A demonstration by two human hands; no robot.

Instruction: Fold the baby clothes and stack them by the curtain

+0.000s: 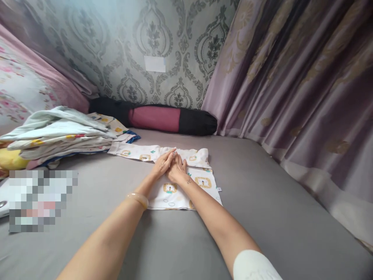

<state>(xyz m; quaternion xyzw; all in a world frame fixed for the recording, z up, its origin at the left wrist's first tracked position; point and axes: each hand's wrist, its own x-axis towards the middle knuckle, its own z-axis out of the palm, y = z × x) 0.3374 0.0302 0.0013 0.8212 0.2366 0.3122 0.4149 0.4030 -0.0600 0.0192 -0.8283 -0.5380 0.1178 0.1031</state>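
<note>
A small white long-sleeved top (166,200) with a yellow lion print lies on the grey bed sheet in front of me. One sleeve stretches out to the left, and at the right its upper part looks folded over. My left hand (163,164) rests on the top with its fingers stretched forward, a pale bangle round the wrist. Touching it, my right hand (177,170) lies flat on the cloth, fingers extended. The two hands meet near the middle of the garment and cover part of it.
A loose pile of clothes (64,130) sits at the left, beside a yellow item (13,158). Below it is a blurred-out object (40,202). A black and maroon bolster (154,118) lies along the patterned wall. Purple curtains (276,70) hang at the right.
</note>
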